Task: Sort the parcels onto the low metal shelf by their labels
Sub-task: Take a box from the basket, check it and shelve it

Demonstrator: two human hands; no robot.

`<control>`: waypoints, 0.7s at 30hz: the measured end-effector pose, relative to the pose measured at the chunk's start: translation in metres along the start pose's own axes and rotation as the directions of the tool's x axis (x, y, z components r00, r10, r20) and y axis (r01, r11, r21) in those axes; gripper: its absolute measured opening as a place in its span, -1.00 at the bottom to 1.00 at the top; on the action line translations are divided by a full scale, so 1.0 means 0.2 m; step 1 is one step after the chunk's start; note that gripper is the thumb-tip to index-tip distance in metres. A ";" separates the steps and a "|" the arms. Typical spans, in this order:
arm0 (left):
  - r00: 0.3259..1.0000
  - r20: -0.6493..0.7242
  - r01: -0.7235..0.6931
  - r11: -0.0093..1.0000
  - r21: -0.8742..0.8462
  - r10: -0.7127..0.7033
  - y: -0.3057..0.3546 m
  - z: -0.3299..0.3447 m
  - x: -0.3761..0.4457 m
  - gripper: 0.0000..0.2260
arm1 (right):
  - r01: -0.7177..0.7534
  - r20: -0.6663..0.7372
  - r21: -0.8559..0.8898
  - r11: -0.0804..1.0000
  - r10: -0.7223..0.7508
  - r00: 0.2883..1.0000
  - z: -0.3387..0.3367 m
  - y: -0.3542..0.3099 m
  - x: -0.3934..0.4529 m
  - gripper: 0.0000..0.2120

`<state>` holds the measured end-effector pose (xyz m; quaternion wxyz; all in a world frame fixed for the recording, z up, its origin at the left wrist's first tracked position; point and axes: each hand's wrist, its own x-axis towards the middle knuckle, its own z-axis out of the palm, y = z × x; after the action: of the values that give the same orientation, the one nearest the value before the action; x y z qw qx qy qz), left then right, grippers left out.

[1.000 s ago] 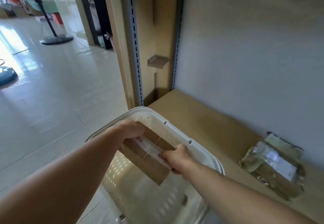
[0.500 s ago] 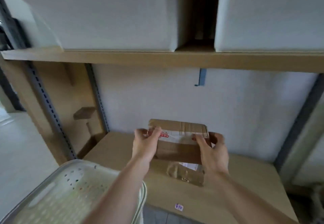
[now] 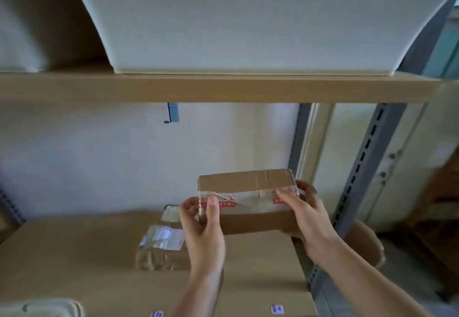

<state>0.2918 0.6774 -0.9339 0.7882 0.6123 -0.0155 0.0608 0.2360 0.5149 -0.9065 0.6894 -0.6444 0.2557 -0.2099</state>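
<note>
low shelf [image 3: 87, 254], hands grip parcel [image 3: 248, 200]

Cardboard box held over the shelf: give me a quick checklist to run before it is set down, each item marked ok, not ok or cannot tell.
1. Cardboard box gripped by left hand and right hand: ok.
2. Box label readable: cannot tell, blurred.
3. Shelf tags legible: cannot tell.
4. Bare shelf board below the box: ok.
5. Taped parcel lies apart from the box, to its left: ok.
</note>
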 end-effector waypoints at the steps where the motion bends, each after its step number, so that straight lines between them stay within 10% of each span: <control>1: 0.999 0.031 -0.012 1.000 0.023 0.011 -0.01 0.04 -0.02 -0.89 | -0.023 -0.016 0.041 0.999 0.024 1.000 -0.04 0.00 0.02 -0.68; 13: 0.992 0.062 -0.124 0.960 0.253 0.112 0.09 -0.02 0.18 -0.84 | 0.022 0.017 0.227 0.974 -0.027 0.999 -0.04 -0.10 0.08 -0.71; 21: 0.959 0.282 -0.009 0.995 0.095 -0.018 0.10 -0.12 0.19 -0.34 | -0.130 0.426 0.299 0.945 -0.010 0.905 0.25 -0.09 -0.03 -0.51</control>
<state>0.3262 0.7082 -0.9164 0.7480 0.6515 -0.1232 -0.0282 0.2631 0.5559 -0.8869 0.8299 -0.5454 0.0831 -0.0830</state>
